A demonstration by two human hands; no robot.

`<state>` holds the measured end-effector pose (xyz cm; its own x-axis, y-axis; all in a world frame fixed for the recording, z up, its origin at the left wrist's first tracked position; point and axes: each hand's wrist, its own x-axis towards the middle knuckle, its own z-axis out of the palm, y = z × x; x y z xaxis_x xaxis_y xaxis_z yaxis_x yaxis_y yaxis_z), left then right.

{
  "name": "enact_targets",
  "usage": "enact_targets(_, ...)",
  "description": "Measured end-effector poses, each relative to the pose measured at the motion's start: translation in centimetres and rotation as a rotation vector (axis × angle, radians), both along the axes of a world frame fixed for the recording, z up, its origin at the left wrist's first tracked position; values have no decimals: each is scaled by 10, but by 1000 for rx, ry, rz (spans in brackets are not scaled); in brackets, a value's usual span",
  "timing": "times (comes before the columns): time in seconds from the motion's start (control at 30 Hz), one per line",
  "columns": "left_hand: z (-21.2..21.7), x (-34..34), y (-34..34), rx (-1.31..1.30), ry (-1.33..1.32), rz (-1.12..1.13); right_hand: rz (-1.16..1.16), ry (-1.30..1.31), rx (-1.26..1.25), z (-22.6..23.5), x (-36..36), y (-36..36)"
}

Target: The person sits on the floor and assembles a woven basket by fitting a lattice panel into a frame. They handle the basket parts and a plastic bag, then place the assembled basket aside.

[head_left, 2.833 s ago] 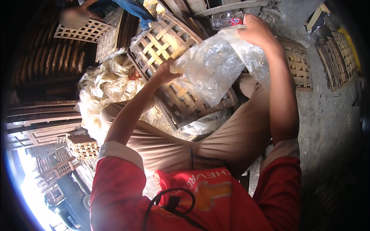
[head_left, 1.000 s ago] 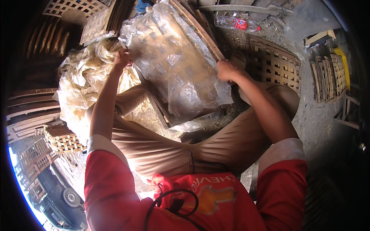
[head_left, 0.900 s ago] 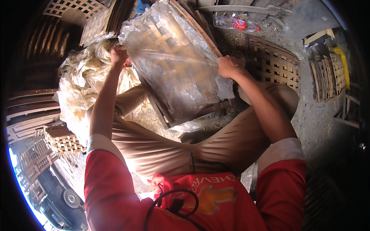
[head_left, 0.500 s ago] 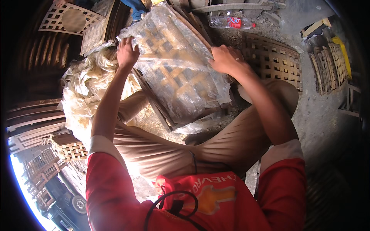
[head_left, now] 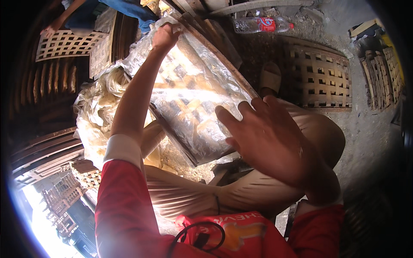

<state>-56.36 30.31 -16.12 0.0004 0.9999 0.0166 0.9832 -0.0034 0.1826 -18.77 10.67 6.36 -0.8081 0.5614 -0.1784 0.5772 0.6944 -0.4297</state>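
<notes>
The left hand (head_left: 166,38), its grip unclear, is touching a clear plastic sheet (head_left: 189,96), seemingly light, limp, slippery, best pinched at corners; the right hand (head_left: 271,139) is holding its fingers apart.

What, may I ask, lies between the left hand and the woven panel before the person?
A clear plastic sheet, spread over the panel; the head view shows the left hand at its far end.

Colourless plastic sheet (head_left: 193,109), red shirt (head_left: 146,232)

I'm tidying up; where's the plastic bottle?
In the head view, the bottle lies on its side near the top, right of centre, above a woven panel.
</notes>
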Motion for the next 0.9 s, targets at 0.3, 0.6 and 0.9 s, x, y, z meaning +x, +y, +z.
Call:
enact_targets(0.3, -24, -22, 12, 161, -88, -19, -19, -2, -10, 8, 25, 4)
enact_targets(0.6, -19, -17, 28, 25, -40, 103, -85, 175, 20, 0, 32, 6)
enact_targets(0.9, 6, -2, 24, 130, 21, 90, -143, 310, 107, -14, 29, -1)
